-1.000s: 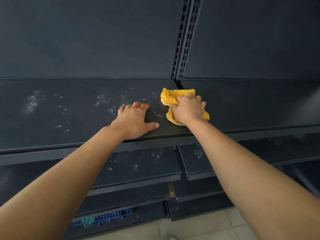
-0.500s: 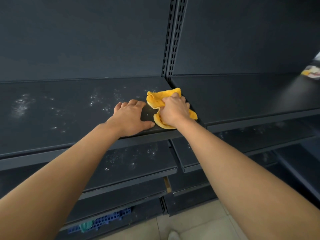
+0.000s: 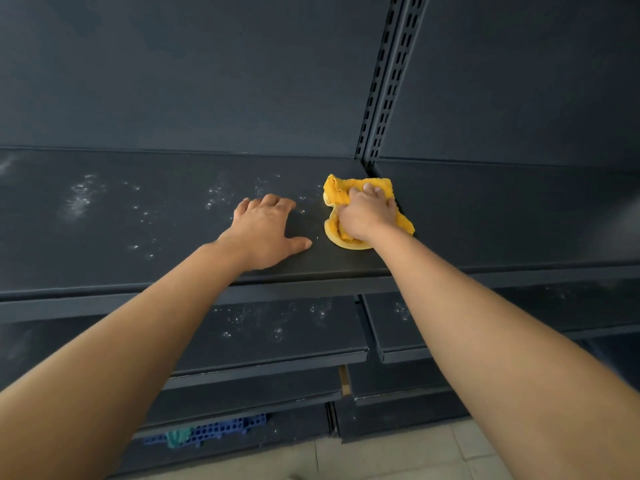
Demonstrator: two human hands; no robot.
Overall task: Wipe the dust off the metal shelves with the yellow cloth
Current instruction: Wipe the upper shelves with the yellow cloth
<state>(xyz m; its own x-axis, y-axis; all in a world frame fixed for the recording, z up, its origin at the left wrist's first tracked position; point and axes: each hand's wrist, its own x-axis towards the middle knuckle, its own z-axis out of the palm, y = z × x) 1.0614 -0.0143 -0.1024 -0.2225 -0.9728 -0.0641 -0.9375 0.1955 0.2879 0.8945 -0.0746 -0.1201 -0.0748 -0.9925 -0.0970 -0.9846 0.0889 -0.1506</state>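
- The right hand has its fingers curled over the crumpled yellow terry cloth, bunching it and pressing it down just left of the foot of the slotted dark upright post.
- The left hand lies flat, fingers spread and thumb out, with its palm on the dark grey metal shelf. It sits further left of the post, near the cloth but not touching it.
- The cloth looks soft, light and limp and should fold under any push. A palm-down hold with the fingers gathering its middle suits it, leaving the loose edges to trail.
- The painted shelf looks stiff and smooth, so the cloth will probably slide easily.
- White dust specks lie well left of the post, beyond the left hand. More show on the lower dark metal shelves below the post.
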